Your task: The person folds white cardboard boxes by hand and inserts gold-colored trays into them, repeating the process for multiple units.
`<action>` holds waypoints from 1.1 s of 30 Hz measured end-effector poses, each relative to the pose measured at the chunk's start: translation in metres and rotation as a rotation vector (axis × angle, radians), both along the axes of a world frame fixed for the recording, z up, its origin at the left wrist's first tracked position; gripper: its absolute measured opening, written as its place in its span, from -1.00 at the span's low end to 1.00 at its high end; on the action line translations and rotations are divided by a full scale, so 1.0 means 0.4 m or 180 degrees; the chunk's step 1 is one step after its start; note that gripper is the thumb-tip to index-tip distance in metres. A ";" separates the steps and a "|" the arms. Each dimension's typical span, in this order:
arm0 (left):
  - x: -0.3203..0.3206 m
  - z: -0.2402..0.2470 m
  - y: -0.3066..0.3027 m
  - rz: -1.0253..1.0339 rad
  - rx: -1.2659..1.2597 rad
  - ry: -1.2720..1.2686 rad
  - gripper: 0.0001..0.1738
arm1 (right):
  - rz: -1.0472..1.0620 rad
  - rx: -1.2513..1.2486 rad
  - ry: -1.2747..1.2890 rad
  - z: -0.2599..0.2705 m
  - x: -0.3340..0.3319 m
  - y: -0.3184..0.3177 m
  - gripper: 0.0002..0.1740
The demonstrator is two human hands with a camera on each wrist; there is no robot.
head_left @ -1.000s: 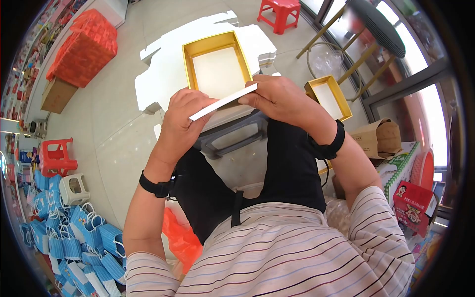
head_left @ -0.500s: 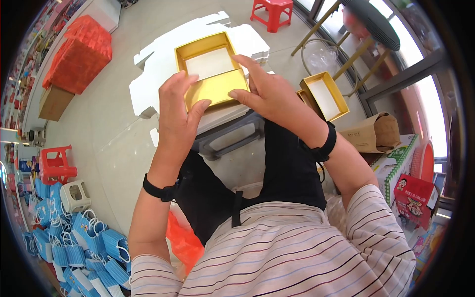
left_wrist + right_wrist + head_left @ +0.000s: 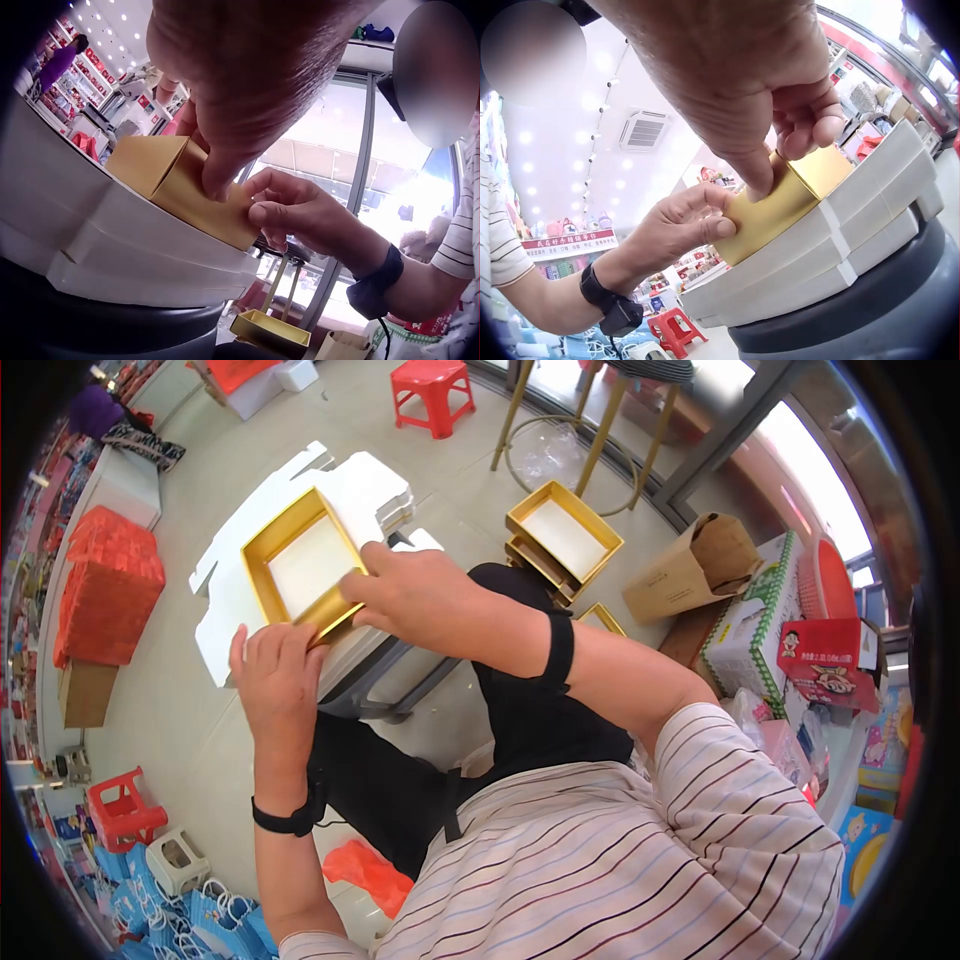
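An open gold box [image 3: 308, 607] with a white inner bottom rests on stacked flat white cardboard [image 3: 215, 643]. At its near-left corner my left hand [image 3: 275, 690] pinches the near wall, fingers over the rim and thumb outside. My right hand [image 3: 425, 600] is at the near-right corner. The left wrist view shows my left thumb against the gold outer wall [image 3: 195, 195], with my right hand [image 3: 307, 214] gripping the wall's end. In the right wrist view my right thumb presses that wall [image 3: 772, 217], its other fingers curled above the rim; my left hand [image 3: 667, 232] pinches the other end.
More gold boxes [image 3: 600, 550] stand right of the stack, near a brown paper bag [image 3: 690, 570] and a round stool [image 3: 645, 372]. A red stool [image 3: 432, 395] is beyond. Left are red wrapped goods [image 3: 110, 585]; blue bags [image 3: 150, 910] lie at lower left.
The panel between my hands has gone from raised, then lying over the box's near part, to forming its near wall. The head view has turned; the box appears further left and lower.
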State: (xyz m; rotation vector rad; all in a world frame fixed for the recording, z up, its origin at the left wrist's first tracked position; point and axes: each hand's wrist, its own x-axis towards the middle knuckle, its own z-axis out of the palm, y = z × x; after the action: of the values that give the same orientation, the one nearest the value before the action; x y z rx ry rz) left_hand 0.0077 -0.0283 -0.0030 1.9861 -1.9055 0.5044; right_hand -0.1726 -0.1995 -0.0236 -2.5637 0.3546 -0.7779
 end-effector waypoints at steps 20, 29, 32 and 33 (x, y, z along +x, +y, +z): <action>0.037 0.007 0.000 -0.0257 0.0669 0.0077 -0.61 | -0.0219 -0.0217 0.0482 -0.015 0.032 0.036 -0.85; -0.006 0.015 0.012 -0.0252 0.0742 -0.0247 -0.56 | -0.0031 0.0325 0.0041 0.011 -0.055 0.059 -0.78; -0.111 0.057 -0.008 -0.0423 0.0382 -0.0631 -0.55 | -0.0194 0.0365 -0.0026 0.014 -0.152 0.054 -0.85; -0.142 0.073 -0.021 -0.0472 0.0164 -0.0669 -0.56 | -0.0309 0.0313 -0.0042 0.016 -0.187 0.049 -0.87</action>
State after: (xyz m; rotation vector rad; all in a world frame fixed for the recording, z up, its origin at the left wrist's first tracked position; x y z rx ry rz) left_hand -0.0493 -0.0365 0.0264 1.8673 -2.1930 0.6508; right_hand -0.2475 -0.1799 -0.0174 -2.4635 0.5037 -0.7914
